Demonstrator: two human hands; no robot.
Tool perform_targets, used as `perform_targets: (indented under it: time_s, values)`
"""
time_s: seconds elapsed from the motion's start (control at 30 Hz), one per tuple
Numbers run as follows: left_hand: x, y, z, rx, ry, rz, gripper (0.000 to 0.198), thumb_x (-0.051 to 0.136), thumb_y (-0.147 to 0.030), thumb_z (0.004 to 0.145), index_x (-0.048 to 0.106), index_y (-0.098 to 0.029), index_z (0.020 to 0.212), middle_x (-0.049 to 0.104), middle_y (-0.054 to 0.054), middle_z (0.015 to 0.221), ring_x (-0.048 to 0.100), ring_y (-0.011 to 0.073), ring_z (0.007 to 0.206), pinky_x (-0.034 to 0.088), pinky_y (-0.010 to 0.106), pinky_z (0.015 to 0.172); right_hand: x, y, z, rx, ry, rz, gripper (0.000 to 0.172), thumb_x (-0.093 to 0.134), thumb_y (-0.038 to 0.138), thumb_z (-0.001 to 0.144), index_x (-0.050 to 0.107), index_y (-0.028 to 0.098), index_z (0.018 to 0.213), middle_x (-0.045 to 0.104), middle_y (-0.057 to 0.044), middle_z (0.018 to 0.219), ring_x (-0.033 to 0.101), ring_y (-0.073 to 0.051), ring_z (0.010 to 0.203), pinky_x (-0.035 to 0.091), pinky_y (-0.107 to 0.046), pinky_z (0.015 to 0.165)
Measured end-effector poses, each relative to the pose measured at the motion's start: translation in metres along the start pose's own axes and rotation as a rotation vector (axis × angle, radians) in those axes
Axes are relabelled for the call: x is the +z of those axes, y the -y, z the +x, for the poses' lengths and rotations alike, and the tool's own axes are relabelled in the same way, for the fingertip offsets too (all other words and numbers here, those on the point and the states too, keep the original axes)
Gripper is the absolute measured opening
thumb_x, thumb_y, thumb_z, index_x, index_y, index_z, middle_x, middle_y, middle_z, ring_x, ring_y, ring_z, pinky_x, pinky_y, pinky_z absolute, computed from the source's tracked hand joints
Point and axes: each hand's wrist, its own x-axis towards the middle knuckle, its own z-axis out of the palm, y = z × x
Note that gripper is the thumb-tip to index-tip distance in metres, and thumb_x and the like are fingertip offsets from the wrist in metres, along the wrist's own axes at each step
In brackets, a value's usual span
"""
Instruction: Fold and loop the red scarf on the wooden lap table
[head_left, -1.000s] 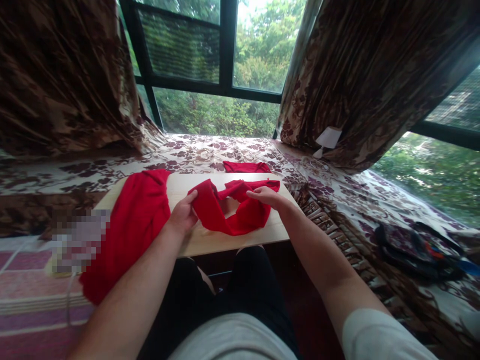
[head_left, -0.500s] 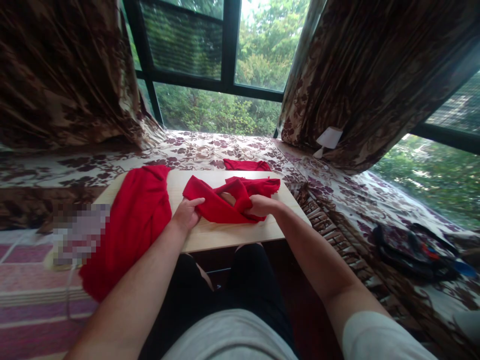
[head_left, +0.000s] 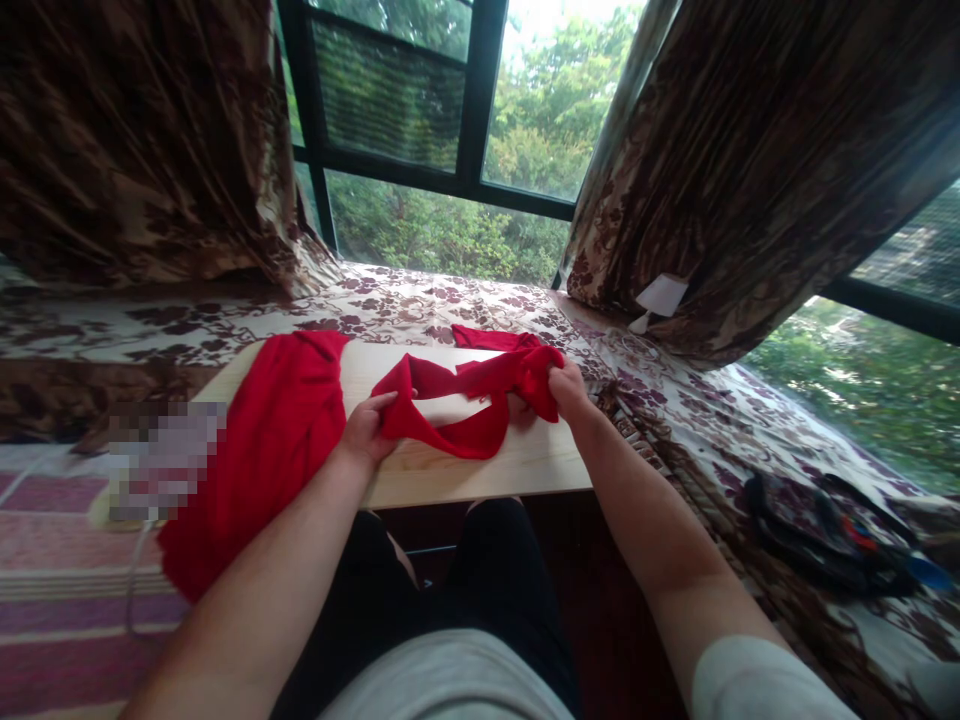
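The left grip (head_left: 369,430) pinches one end of a red cloth (head_left: 465,400), and the right grip (head_left: 568,385) clamps its other end. The cloth sags between them onto the table (head_left: 480,470). A larger red garment (head_left: 262,450) lies just left of the left grip.

This was a room in a home, most likely a bedroom or sitting corner set against a window (head_left: 420,130). Heavy brown flowered curtains (head_left: 750,150) hung at both sides of the dark-framed panes, with green trees outside, and a flowered spread (head_left: 420,300) covered the wide ledge below. A small wooden bench (head_left: 480,470) stood over the seated person's lap, and a bag (head_left: 825,530) lay on the spread nearby.
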Motion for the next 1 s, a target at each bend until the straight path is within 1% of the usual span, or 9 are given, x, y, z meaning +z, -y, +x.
perform_targets:
  time_s: [0.07,0.17,0.27,0.37,0.57,0.67,0.77,0.9,1.0]
  values:
    - [-0.001,-0.002,-0.003,-0.004,0.064,-0.003,0.026,0.053,-0.006,0.081,0.072,-0.008,0.099,0.074,0.010,0.071,0.067,0.0151,0.054,0.056,0.022,0.051,-0.007,-0.002,0.006,-0.041,-0.109,-0.037,0.036,0.047,0.033,0.074,0.065,0.018,0.101,0.067,-0.002,0.079,0.060,-0.017,0.067,0.052,-0.029,0.063]
    - [-0.007,-0.004,-0.007,-0.041,0.178,0.016,0.021,0.053,-0.009,0.083,0.071,-0.008,0.094,0.072,0.009,0.069,0.062,0.0133,0.047,0.053,0.022,0.046,-0.019,-0.001,0.007,-0.167,-0.176,-0.401,0.036,0.044,0.028,0.078,0.069,0.018,0.103,0.071,-0.007,0.093,0.063,-0.021,0.083,0.051,-0.031,0.076]
    - [-0.014,-0.003,-0.006,-0.099,0.238,0.057,0.017,0.053,-0.013,0.084,0.069,-0.006,0.086,0.070,0.009,0.067,0.059,0.0140,0.046,0.052,0.025,0.044,-0.028,0.003,0.001,-0.152,-0.129,-0.857,0.035,0.047,0.023,0.081,0.071,0.019,0.107,0.073,-0.011,0.096,0.065,-0.025,0.092,0.048,-0.034,0.084]
    - [-0.019,-0.002,-0.003,-0.103,0.294,0.067,0.016,0.054,-0.014,0.084,0.068,-0.006,0.081,0.066,0.008,0.063,0.056,0.0127,0.043,0.048,0.024,0.042,-0.030,0.005,-0.006,-0.077,-0.062,-1.071,0.037,0.049,0.019,0.082,0.071,0.020,0.112,0.073,-0.013,0.096,0.066,-0.027,0.091,0.047,-0.035,0.082]
    - [-0.025,0.000,0.002,-0.075,0.313,0.047,0.012,0.059,-0.018,0.084,0.066,-0.010,0.081,0.063,0.006,0.060,0.056,0.0135,0.044,0.050,0.026,0.046,-0.033,0.006,-0.003,-0.002,-0.077,-1.087,0.037,0.043,0.025,0.093,0.068,0.019,0.119,0.073,-0.014,0.099,0.067,-0.027,0.093,0.048,-0.035,0.084]
    - [-0.027,0.001,0.001,-0.037,0.328,0.047,0.010,0.062,-0.019,0.082,0.067,-0.010,0.083,0.064,0.005,0.059,0.058,0.0155,0.047,0.052,0.028,0.049,-0.040,0.012,0.004,-0.026,-0.131,-1.065,0.039,0.038,0.031,0.097,0.069,0.018,0.118,0.073,-0.014,0.101,0.067,-0.027,0.096,0.048,-0.036,0.087]
    - [-0.020,-0.005,-0.004,-0.021,0.358,0.100,0.011,0.065,-0.019,0.079,0.068,-0.011,0.085,0.065,0.005,0.061,0.060,0.0158,0.049,0.053,0.029,0.051,-0.051,0.026,0.014,-0.028,-0.204,-1.049,0.042,0.037,0.037,0.099,0.070,0.018,0.117,0.072,-0.015,0.106,0.066,-0.029,0.101,0.047,-0.038,0.090]
    - [0.005,-0.033,-0.018,0.111,0.492,0.137,0.012,0.069,-0.025,0.077,0.069,-0.014,0.082,0.058,0.001,0.054,0.055,0.0141,0.046,0.050,0.027,0.048,-0.068,0.041,0.032,0.021,-0.243,-0.986,0.046,0.037,0.041,0.098,0.070,0.015,0.117,0.071,-0.019,0.114,0.065,-0.033,0.108,0.046,-0.042,0.092]
    - [0.023,-0.065,-0.030,0.220,0.579,0.166,0.020,0.063,-0.032,0.084,0.065,-0.017,0.072,0.051,0.000,0.050,0.050,0.0124,0.041,0.046,0.026,0.044,-0.077,0.042,0.047,0.058,-0.220,-0.868,0.045,0.041,0.041,0.096,0.073,0.012,0.108,0.071,-0.023,0.110,0.063,-0.035,0.111,0.046,-0.042,0.090]
